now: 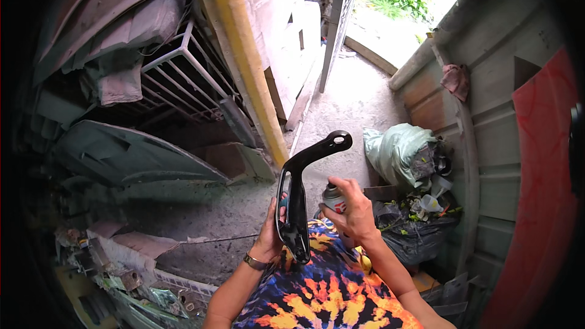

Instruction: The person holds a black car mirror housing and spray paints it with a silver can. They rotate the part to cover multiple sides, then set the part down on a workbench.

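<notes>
My left hand (pixel 267 235) grips a glossy black curved bracket (pixel 296 207) by its lower left side. Its bent upper arm reaches up and right and ends in a round eye with a hole. Some of my left fingers show through a slot in the part. In my right hand (pixel 360 212) is a spray can (pixel 333 198), held upright just right of the bracket and apart from it. The forefinger rests on the can's nozzle, which points toward the bracket, with a faint mist between them. My palm hides the can's lower part.
A pale green sack (pixel 399 152) and a black rubbish bag (pixel 414 231) stand on the right by a metal wall (pixel 496 146). A yellow post (pixel 241 61) and a white wire rack (pixel 183 64) are at left. Scrap panels (pixel 137 152) lean below the rack.
</notes>
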{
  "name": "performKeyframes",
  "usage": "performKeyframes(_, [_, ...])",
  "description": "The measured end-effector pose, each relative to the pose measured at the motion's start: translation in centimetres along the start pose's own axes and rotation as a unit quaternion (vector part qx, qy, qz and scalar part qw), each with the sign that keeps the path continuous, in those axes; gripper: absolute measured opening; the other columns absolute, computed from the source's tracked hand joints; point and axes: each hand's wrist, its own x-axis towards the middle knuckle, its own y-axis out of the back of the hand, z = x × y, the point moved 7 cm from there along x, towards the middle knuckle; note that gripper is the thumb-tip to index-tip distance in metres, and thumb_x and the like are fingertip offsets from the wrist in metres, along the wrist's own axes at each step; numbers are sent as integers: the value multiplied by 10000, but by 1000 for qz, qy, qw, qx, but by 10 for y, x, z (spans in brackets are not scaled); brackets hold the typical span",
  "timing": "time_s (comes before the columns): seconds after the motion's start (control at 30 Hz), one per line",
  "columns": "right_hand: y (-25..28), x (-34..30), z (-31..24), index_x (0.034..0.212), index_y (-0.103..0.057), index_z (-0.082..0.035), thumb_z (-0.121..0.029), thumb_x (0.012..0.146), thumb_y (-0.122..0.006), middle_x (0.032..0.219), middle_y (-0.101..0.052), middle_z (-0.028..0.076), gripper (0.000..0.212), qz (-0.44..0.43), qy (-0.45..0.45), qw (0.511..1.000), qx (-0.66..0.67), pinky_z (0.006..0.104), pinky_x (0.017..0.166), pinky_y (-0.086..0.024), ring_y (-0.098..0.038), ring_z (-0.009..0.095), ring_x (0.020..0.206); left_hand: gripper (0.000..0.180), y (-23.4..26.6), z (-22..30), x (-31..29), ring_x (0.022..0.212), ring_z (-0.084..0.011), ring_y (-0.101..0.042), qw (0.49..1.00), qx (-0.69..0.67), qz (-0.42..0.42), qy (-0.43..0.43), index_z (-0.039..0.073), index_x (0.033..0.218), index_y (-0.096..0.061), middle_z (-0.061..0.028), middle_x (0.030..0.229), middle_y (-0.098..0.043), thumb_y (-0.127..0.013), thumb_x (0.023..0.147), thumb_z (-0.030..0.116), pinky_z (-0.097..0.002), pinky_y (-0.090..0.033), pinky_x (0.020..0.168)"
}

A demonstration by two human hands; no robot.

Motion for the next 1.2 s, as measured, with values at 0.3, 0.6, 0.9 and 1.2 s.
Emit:
performKeyframes(0.3, [13, 0, -23, 1362, -589, -97, -194, 807, -875, 1182, -661, 133, 632, -180, -35, 981, 69, 367, 933, -552, -704, 272, 1064, 780, -2, 13, 2, 1000, -140, -722, 1000, 8, 2, -14, 8, 1408, -559, -104, 1232, -725, -387, 1059, 684, -302, -608, 891])
performKeyframes(0.6, [59, -17, 2, 1425, -531, -62, -38, 767, -883, 1207, -707, 107, 747, -231, 12, 939, 254, 334, 994, -523, -667, 167, 1112, 706, -2, 61, -31, 1005, -114, -687, 989, 76, 19, -128, 40, 1338, -596, -38, 1127, -717, -336, 1090, 649, -287, -574, 897])
performKeyframes(0.9, [13, 17, 12, 1533, -449, -88, -164, 700, -917, 1224, -649, 138, 959, -255, 90, 947, 172, 372, 1033, -487, -636, 231, 1137, 735, 99, 40, -122, 1012, -145, -708, 954, -14, 106, -280, 39, 1474, -486, -73, 1221, -704, -440, 1062, 646, -318, -606, 862])
performKeyframes(1.2, [-50, -18, -24, 1511, -478, -90, -156, 738, -900, 1338, -625, 163, 884, -368, 158, 904, 147, 407, 1050, -503, -661, 283, 1183, 597, 119, 15, -219, 882, -28, -553, 884, -49, 263, -384, 68, 1342, -567, 89, 931, -550, -476, 1081, 596, -231, -484, 787])
